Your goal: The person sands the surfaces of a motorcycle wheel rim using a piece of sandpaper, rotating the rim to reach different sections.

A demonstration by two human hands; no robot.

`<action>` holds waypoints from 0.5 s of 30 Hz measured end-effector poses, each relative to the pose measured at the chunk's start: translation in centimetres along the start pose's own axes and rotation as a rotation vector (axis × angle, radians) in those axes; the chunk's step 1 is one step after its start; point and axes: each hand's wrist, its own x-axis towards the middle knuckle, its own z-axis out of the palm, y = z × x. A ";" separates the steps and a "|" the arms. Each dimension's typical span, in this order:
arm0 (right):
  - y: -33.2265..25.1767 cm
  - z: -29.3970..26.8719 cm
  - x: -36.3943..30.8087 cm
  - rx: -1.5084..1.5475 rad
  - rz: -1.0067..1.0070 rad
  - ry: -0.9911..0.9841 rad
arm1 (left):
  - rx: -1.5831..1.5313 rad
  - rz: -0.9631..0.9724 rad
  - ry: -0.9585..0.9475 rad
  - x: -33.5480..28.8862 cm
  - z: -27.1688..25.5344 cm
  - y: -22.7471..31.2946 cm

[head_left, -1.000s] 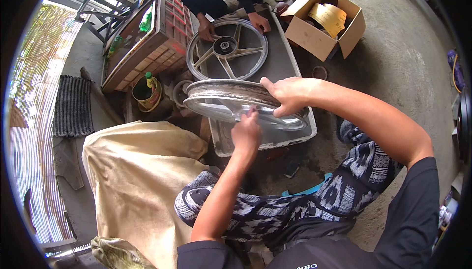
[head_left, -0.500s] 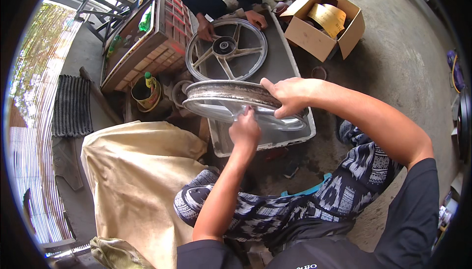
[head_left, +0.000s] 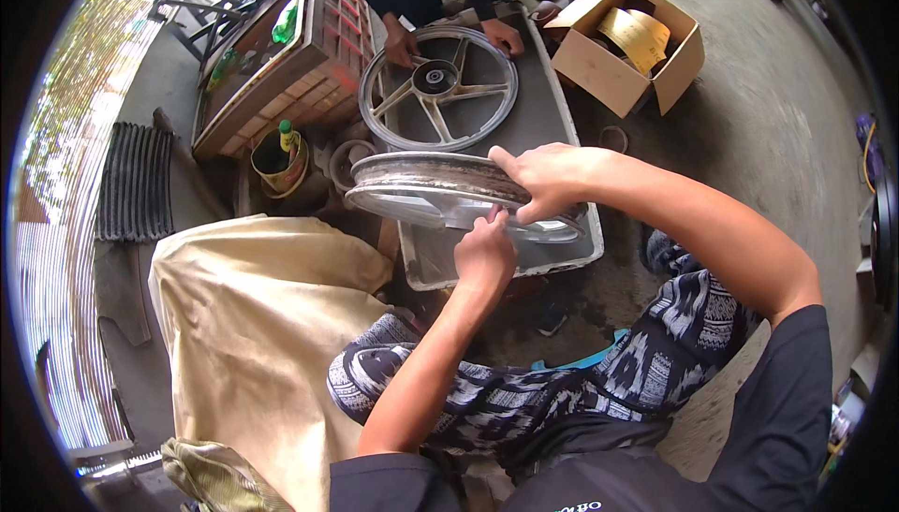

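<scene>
Fingers (head_left: 524, 168) over wheel rim (head_left: 426, 182) edge

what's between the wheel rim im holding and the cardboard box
In the head view, between the wheel rim in your hands and the cardboard box lies the far end of the grey tray and a small ring on bare concrete.

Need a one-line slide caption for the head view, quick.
Both hands, right hand and left hand, grip a metal wheel rim over a grey tray.

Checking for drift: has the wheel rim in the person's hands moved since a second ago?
No. The wheel rim sits in the same spot over the grey tray, with the right hand gripping its edge and the left hand below.
</scene>
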 end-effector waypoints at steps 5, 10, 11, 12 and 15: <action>-0.7 -0.7 0.3 -0.022 -0.025 0.009 | 0.047 -0.197 0.050 1.6 -0.3 -3.0; -0.4 -0.7 -0.5 -0.053 -0.001 -0.026 | -0.047 -0.103 -0.027 -0.1 -0.8 1.2; -0.7 -0.5 -0.2 -0.061 -0.020 -0.006 | 0.017 -0.174 0.030 0.0 -0.1 0.1; -1.1 -0.4 0.1 -0.073 -0.045 0.010 | 0.081 -0.243 0.086 0.3 0.6 -1.2; -1.3 0.2 0.9 -0.105 -0.119 0.068 | 0.162 -0.204 0.164 0.7 2.4 -2.8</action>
